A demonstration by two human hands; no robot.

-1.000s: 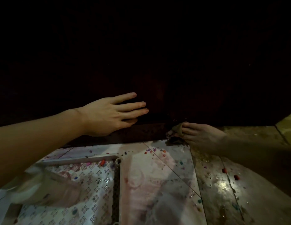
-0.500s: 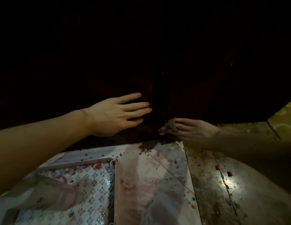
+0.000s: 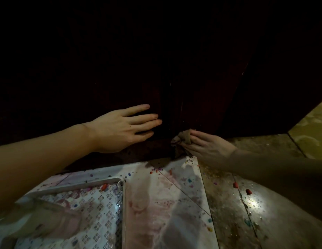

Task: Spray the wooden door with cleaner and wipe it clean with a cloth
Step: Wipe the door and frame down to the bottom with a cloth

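Against door (image 3: 201,97), right hand (image 3: 208,148) has slid cloth (image 3: 182,141) left.

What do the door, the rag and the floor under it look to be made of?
Door: dark reddish wood, going by faint vertical grain; finish too dim to judge. Cloth: soft tan fabric, crumpled in the right hand. Floor: glossy tile, with joint lines, a glare spot and coloured specks.

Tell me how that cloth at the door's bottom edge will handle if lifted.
Probably floppy: the cloth lies bunched and creased under the right hand. Likely light, since fingertips alone hold it against the wooden door. Whether it is damp, I cannot tell.
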